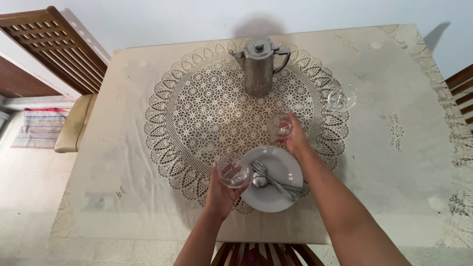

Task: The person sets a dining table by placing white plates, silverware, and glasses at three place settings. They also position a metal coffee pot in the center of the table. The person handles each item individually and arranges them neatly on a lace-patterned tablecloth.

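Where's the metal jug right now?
In the head view, the metal jug stands upright at the far middle of the lace doily, beyond the white plate and both hands.

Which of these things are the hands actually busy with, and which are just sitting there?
In hand:
left hand holds a glass bowl
right hand holds a drinking glass

Just sitting:
white plate with fork and spoon
metal jug
second glass
lace tablecloth

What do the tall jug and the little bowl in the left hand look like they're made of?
The jug looks like brushed steel: grey, dull sheen, metal lid and handle. The bowl in the left hand seems clear glass, since the cloth shows through; plastic can't be ruled out.
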